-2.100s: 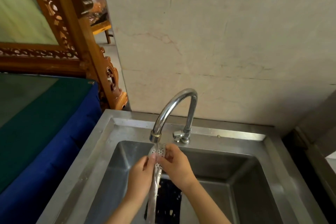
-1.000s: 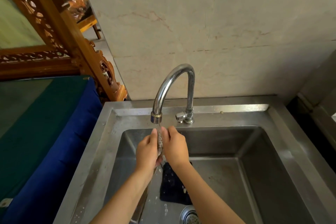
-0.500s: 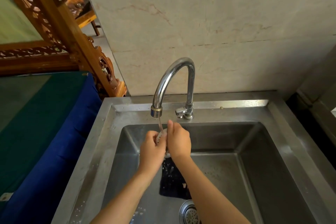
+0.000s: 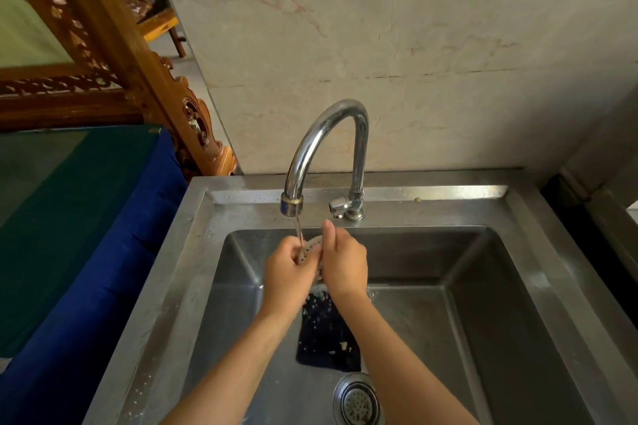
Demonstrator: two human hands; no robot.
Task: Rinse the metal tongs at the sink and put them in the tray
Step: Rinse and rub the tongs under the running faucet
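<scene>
Together, both hands [image 4: 288, 272] [image 4: 345, 264] clasp the tongs [image 4: 312, 245] under the tap's [image 4: 324, 148] stream.

Faucet [image 4: 328, 145] on the sink's [image 4: 448, 191] rim at 12 o'clock; drain [image 4: 357, 402] in its basin at 6 o'clock; desk [image 4: 69, 217] beside it at 9 o'clock.

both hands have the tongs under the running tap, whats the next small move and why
Probably rotate the tongs slightly under the stream: the left hand and right hand cover much of the perforated head below the faucet, so only part seems to catch it.
</scene>
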